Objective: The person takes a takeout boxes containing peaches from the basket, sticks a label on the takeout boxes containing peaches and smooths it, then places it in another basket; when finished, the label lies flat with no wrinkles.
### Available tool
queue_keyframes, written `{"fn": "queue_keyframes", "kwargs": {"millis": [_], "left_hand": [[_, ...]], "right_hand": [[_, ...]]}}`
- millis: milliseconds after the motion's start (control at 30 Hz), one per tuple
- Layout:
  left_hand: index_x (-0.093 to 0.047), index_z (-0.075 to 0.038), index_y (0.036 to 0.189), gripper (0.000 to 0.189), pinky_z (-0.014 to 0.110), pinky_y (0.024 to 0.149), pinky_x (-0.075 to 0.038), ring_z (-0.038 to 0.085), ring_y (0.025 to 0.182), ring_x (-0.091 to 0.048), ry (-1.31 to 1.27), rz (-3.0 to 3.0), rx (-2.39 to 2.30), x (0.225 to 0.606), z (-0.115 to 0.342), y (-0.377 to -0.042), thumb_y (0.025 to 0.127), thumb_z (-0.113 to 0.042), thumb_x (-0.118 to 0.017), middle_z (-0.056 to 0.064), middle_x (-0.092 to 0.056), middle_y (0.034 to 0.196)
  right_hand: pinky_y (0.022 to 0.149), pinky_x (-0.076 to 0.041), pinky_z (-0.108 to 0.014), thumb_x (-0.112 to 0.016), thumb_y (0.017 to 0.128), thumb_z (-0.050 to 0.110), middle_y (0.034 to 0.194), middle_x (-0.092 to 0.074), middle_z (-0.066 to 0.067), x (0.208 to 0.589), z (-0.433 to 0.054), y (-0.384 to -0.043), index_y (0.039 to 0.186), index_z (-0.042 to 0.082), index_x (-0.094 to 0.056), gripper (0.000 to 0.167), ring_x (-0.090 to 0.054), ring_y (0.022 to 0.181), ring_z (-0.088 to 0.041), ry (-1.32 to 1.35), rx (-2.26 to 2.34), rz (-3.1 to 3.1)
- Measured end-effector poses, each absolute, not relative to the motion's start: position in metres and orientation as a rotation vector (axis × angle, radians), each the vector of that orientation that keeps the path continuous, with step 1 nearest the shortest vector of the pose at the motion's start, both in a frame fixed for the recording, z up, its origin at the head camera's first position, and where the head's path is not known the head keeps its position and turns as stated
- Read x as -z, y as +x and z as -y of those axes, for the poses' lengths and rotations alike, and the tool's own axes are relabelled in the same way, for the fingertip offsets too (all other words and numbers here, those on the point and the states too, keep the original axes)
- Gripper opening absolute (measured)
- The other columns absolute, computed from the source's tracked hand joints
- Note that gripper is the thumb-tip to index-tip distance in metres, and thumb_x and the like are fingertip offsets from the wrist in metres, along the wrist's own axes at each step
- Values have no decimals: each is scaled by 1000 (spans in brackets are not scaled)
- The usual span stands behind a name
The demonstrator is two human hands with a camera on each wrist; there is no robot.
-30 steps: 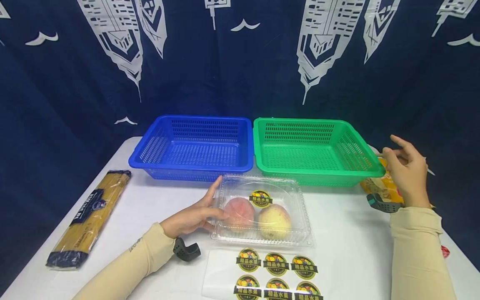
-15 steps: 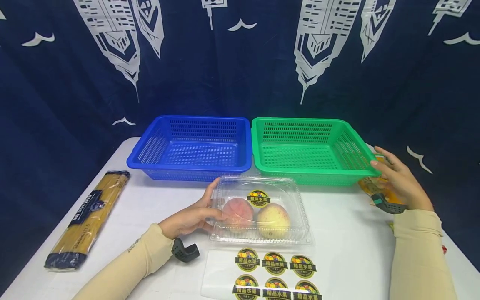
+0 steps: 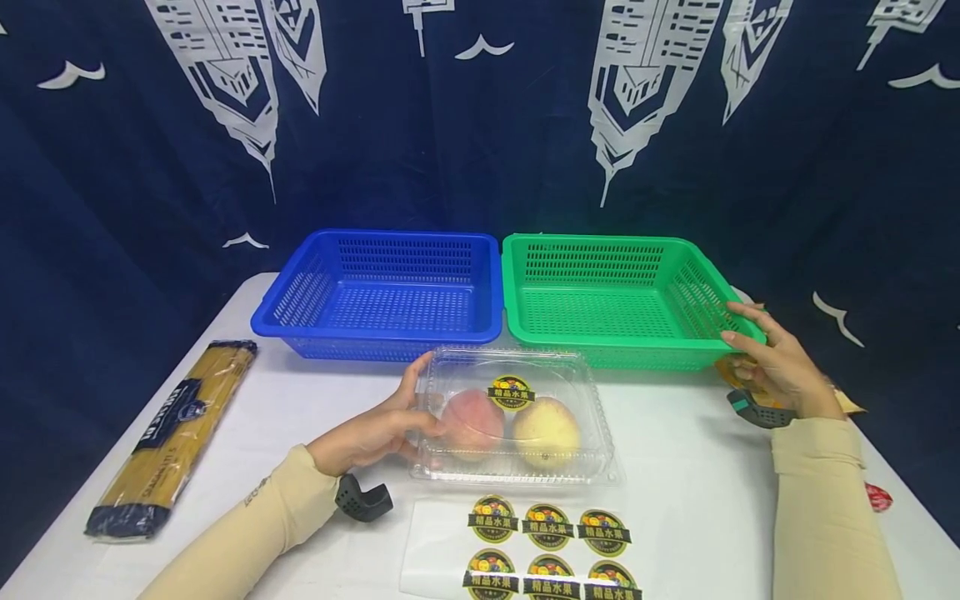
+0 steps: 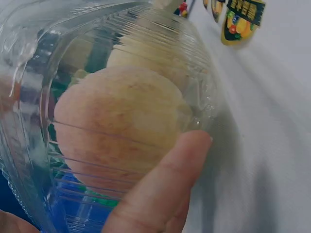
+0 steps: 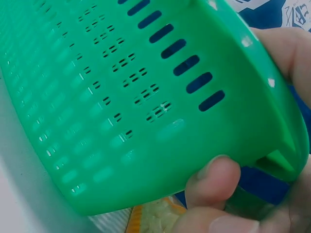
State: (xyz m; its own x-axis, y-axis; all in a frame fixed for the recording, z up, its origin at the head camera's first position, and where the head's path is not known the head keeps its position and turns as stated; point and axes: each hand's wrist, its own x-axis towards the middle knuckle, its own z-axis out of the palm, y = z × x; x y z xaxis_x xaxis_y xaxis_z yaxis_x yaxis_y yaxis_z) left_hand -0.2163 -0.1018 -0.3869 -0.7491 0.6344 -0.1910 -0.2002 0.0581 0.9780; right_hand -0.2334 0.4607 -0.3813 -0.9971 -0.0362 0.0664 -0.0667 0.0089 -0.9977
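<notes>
A clear plastic clamshell box [image 3: 558, 379] with two peaches [image 3: 547, 433] inside is in the middle of the head view, a round black-and-gold label on its lid. My left hand [image 3: 375, 433] grips the box's left side. In the left wrist view the thumb [image 4: 163, 184] lies along the ribbed wall, right in front of a peach [image 4: 121, 126]. Out at the right, my right hand [image 3: 783, 367] holds the front right corner of the green basket [image 3: 626, 342]. Its fingers [image 5: 214, 182] curl at the rim in the right wrist view.
A blue basket [image 3: 375, 337] stands beside the green one. A spaghetti pack [image 3: 176, 433] lies at the left edge. In front of the box is a sticker sheet [image 3: 438, 542]. A yellow-orange packet [image 3: 738, 372] sits partly hidden behind the right hand, and a red item [image 3: 877, 497] near the right edge.
My right hand has come left and down from above the yellow-orange packet onto the green basket's rim. The left hand and the box have shifted slightly left and up.
</notes>
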Motion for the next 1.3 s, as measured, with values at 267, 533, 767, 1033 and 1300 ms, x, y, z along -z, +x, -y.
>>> {"fn": "queue_keyframes", "kwargs": {"millis": [267,533,767,1033,1300], "left_hand": [[19,-29,170,119,63,90,-63,53,133,-49,500,-1708,-1722,369,103,-208,87,-11,-65,39,-5,164],[15,-32,171,117,60,89,-64,54,139,-48,556,-1699,-1714,337,98,-205,89,-15,-67,27,4,172],[8,-37,172,112,68,98,-57,55,149,-38,560,-1751,-1744,309,83,-211,91,-20,-67,31,-11,172],[3,-42,173,108,76,113,-40,46,149,-44,484,-1842,-1826,294,58,-226,90,-25,-64,25,-25,171],[-2,-46,173,103,58,108,-49,40,137,-58,443,-1777,-1949,291,30,-250,95,-22,-66,14,-50,157]], "right_hand": [[57,-42,-19,-60,109,6,127,-38,4,382,-459,-233,150,37,-52,52,-51,71,-7,97,-2173,2215],[57,-43,-19,-58,110,4,140,-30,11,386,-461,-235,146,37,-56,49,-53,69,-7,110,-2217,2151],[57,-46,-19,-59,110,5,140,-32,12,390,-461,-236,144,37,-58,47,-59,70,-7,97,-2217,2130],[59,-49,-20,-59,110,5,114,-60,6,390,-462,-236,144,37,-57,47,-67,70,-10,70,-2268,2089],[61,-55,-22,-58,110,6,91,-70,3,389,-461,-236,142,39,-57,46,-71,70,-12,55,-2263,2106]]}}
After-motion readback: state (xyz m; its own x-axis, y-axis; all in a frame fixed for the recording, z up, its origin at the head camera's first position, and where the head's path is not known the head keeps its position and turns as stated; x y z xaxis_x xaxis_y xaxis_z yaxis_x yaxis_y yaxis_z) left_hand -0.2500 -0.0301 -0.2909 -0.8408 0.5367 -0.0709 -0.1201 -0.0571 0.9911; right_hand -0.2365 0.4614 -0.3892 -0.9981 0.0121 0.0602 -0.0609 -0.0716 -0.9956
